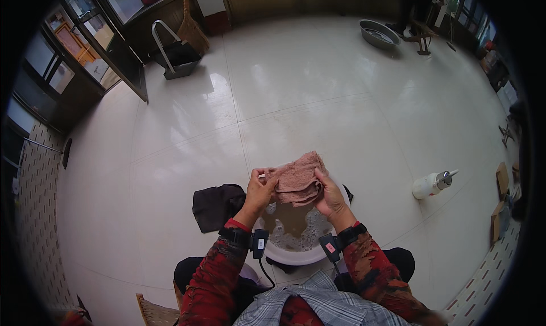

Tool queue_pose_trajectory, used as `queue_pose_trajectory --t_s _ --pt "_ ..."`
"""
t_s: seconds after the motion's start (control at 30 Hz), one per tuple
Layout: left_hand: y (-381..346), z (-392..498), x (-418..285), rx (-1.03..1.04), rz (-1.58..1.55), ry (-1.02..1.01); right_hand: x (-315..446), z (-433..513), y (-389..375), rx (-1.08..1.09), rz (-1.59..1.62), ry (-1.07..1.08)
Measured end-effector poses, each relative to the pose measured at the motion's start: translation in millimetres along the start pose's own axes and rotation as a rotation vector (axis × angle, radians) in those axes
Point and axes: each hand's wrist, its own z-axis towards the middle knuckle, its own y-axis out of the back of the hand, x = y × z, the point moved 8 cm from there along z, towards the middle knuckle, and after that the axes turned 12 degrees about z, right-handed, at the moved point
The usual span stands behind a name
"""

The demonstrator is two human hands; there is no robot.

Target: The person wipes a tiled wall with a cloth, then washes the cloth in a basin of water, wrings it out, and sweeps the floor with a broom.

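Between my two hands is a folded pink terry cloth (298, 176), held up over a white basin (294, 258). My left hand (260, 194) pinches its left edge with thumb and fingers. At the right edge, my right hand (330, 196) grips the cloth, thumb on top. Cloudy brownish water (290, 221) with patches of suds lies in the basin below. Left of the basin, a dark cloth (217, 206) rests beside it on the floor. Each of my wrists wears a strapped black device.
A white pump bottle (431, 185) stands on the tiled floor to the right. Farther off are a grey metal basin (379, 34), a small wooden stool (422, 40) and a person's dark shoes (396, 29). A dustpan (179, 61) and a straw broom (192, 32) are near the open door (111, 49).
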Motion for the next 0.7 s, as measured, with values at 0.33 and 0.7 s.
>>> queue_pose_trajectory --t_s 0.33,0.7 --pt "-64.6 -31.9 9.6 0.215 -0.08 -0.047 -75.1 -3.9 22.2 -0.258 -0.169 0.03" --pt "-55.6 -104.9 96.5 -0.094 0.041 0.515 -102.8 -69.3 58.3 -0.473 -1.018 0.08"
